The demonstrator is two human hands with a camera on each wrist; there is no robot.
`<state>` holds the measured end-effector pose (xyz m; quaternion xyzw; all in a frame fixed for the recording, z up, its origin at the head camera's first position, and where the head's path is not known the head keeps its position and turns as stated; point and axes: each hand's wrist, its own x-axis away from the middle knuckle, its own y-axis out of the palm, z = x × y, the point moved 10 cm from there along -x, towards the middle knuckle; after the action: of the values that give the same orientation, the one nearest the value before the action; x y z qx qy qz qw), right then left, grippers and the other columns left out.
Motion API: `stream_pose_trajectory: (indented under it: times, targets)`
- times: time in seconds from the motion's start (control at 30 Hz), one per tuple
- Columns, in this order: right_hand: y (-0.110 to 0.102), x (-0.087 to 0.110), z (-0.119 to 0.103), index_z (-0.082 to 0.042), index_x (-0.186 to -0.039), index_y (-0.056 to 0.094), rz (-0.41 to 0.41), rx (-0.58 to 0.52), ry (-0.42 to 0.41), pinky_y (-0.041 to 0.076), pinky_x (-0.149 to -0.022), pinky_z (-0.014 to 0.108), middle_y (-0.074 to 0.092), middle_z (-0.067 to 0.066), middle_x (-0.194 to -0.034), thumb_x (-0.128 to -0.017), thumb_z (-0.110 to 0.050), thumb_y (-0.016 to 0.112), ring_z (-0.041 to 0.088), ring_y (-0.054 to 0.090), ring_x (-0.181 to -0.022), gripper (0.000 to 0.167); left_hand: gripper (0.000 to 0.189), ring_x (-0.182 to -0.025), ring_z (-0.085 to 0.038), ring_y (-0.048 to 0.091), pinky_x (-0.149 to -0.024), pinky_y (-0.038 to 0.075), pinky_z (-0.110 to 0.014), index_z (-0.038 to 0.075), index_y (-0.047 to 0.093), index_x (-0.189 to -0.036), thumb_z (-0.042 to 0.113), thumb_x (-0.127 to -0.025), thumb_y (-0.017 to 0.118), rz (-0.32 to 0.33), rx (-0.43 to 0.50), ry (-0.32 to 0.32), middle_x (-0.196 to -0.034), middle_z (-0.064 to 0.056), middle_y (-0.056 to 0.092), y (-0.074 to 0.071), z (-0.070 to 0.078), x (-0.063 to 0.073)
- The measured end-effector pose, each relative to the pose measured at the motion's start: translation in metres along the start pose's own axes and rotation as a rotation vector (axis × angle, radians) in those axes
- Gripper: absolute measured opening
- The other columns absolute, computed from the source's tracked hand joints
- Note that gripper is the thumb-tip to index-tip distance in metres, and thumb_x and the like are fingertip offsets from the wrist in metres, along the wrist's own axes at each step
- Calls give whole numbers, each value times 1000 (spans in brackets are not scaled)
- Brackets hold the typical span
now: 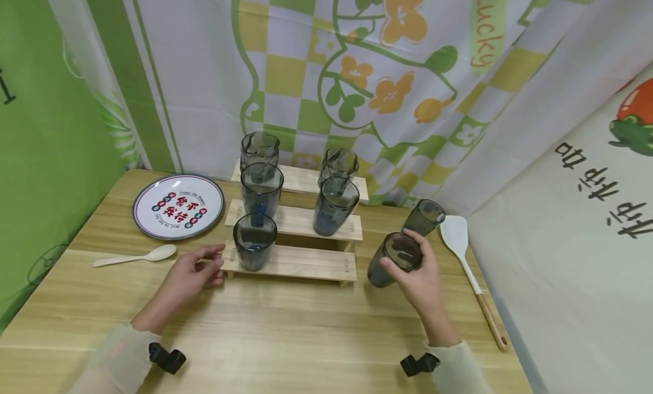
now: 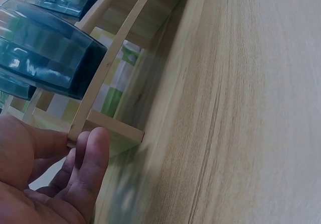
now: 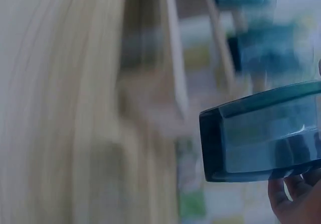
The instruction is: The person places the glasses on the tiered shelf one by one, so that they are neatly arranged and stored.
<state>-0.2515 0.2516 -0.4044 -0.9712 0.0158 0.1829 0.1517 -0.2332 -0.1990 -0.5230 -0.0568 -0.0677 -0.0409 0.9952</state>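
My right hand [image 1: 424, 275] grips a dark, clear drinking glass [image 1: 395, 258] near its rim, thumb on one side and fingers on the other. The glass is tilted in the head view, right of a three-tier wooden rack [image 1: 311, 261]; its base shows in the right wrist view [image 3: 213, 148]. At the rack's left end, my left hand [image 1: 196, 269] pinches the edge of the lowest board [image 2: 93, 96] between thumb and fingers. One glass [image 1: 255, 244] stands on that board's left part. More glasses stand on the middle and top tiers, a left one [image 1: 261, 193] and a right one [image 1: 335, 207] on the middle.
Another glass [image 1: 423, 217] stands behind the held one, beside a white spatula [image 1: 455, 235] with a wooden handle. A printed plate [image 1: 153, 210] and a pale spoon [image 1: 135, 258] lie left of the rack. A patterned curtain [image 1: 204, 88] hangs behind the table.
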Motion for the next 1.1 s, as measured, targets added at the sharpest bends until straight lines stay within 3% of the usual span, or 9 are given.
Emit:
stream_pose_trajectory:
  times: [0.23, 0.37, 0.5, 0.6, 0.83, 0.93, 1.1]
  targets:
    - [76, 5, -72, 7, -138, 50, -116, -14, -85, 58, -91, 41, 62, 25, -124, -76, 9, 84, 45, 59, -110, 71, 44, -94, -33, 69, -80, 64, -35, -10, 44, -147, -1, -104, 53, 6, -16, 9, -129, -30, 49, -1, 1, 1]
    - [112, 5, -92, 8, -138, 50, -152, 1, -133, 55, -92, 53, 63, 24, -121, -76, 2, 87, 42, 62, -107, 73, 45, -93, -33, 69, -79, 64, -35, -11, 43, -147, -2, -104, 53, 3, -7, 15, -129, -30, 49, -1, 2, 2]
    - [137, 2, -94, 7, -138, 50, -161, -2, -125, 53, -89, 64, 62, 23, -121, -76, -2, 89, 41, 63, -105, 74, 45, -91, -31, 68, -79, 64, -36, -12, 42, -146, -1, -104, 54, -4, -3, 25, -129, -31, 49, 0, 2, 1]
    - [150, 0, -92, 6, -139, 50, -159, 7, -122, 54, -87, 64, 62, 23, -121, -76, -5, 90, 40, 63, -103, 76, 45, -91, -32, 68, -79, 64, -36, -10, 44, -146, 0, -104, 55, 2, -7, 10, -129, -29, 50, 0, 0, 1]
    - [159, -2, -68, 4, -142, 49, -128, 48, -166, 57, -85, 58, 64, 22, -121, -73, -10, 93, 36, 65, -102, 83, 46, -91, -35, 68, -80, 64, -37, -9, 44, -147, -2, -103, 54, 10, 0, -6, -129, -29, 49, 1, -4, 1]
    - [161, -4, -52, -4, -145, 48, -110, 57, -179, 57, -89, 54, 64, 15, -125, -71, -15, 96, 30, 65, -105, 90, 45, -90, -34, 69, -80, 64, -36, -9, 44, -147, -2, -103, 54, 20, 1, -4, -128, -29, 49, 0, -5, 1]
    - [161, -4, -52, -8, -147, 44, -84, 78, -244, 55, -98, 41, 60, 3, -134, -68, -23, 98, 21, 62, -115, 97, 45, -89, -33, 69, -80, 64, -37, -10, 43, -147, -3, -104, 53, 23, 6, 6, -126, -29, 49, 1, -4, 1]
